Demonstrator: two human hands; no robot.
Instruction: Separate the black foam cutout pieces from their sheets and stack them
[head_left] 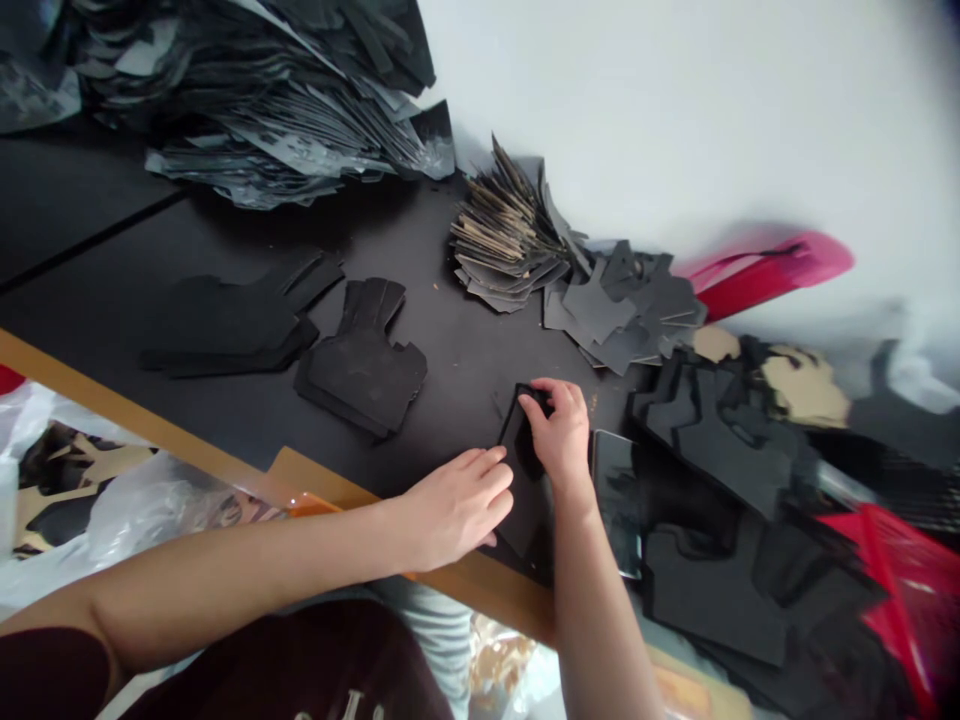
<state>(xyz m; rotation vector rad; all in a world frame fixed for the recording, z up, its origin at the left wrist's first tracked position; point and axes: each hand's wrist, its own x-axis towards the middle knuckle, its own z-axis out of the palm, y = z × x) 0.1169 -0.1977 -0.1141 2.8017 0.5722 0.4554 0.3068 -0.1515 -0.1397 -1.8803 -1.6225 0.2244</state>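
My left hand (457, 508) presses its fingertips against the edge of a black cut sheet piece (529, 520), a flat shaped piece standing tilted at the table's front edge. My right hand (559, 430) grips the top of that piece from above, hiding part of it. Just left of the hands lies a stack of similar black shaped pieces (360, 365), and a second, flatter stack (232, 320) lies further left. A dark smartphone (616, 500) rests just right of my right hand.
A fan of black pieces with tan cut edges (510, 230) and a loose black pile (622, 305) lie against a white wall (675, 100). A large grey sheaf (262, 100) sits behind. The black table (420, 290) has a wooden front edge (187, 440); plastic bags lie below it.
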